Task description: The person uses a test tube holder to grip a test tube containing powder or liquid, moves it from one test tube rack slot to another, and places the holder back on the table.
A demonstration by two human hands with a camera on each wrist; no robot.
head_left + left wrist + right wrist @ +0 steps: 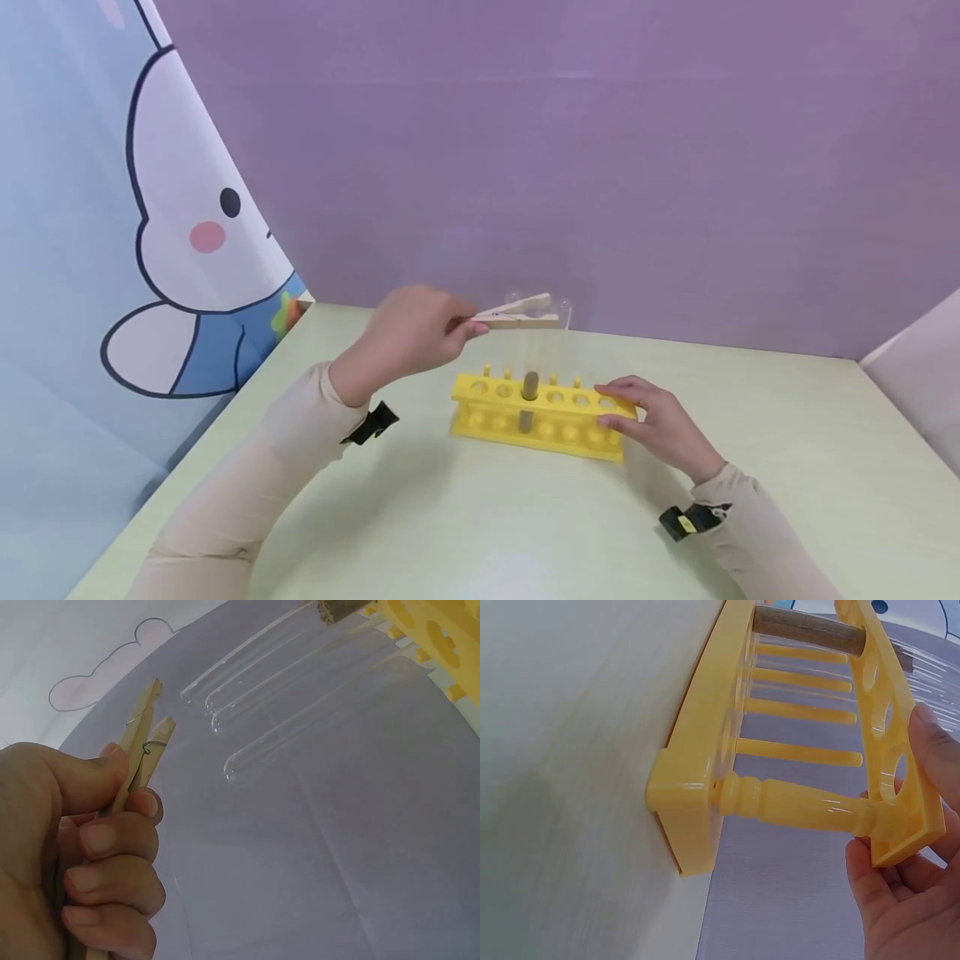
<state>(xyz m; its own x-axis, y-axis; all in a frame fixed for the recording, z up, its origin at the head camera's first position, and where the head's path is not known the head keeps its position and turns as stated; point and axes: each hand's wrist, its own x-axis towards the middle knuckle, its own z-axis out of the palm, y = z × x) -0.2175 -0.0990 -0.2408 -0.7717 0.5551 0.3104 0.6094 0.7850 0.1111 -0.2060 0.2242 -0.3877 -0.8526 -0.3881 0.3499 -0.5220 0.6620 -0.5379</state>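
Observation:
My left hand (412, 333) grips a wooden test tube clamp (510, 322) by its handle end. The clamp's two wooden tips are spread and overlap the tops of the clear test tubes (567, 317) in the head view; the left wrist view shows them apart from the tubes. Several tubes stand upside down along the back of a yellow test tube rack (566, 410). A brown wooden-looking rod (531, 386) is upright in one of the rack's holes. With thumb and fingers my right hand (667, 425) holds the right end of the rack's top plate.
The rack's base stands on a pale green table (480, 533). Behind rises a purple backdrop (562, 167), and a blue cartoon-printed cloth (67, 250) hangs at the left. A white panel (922, 375) borders the table on the right.

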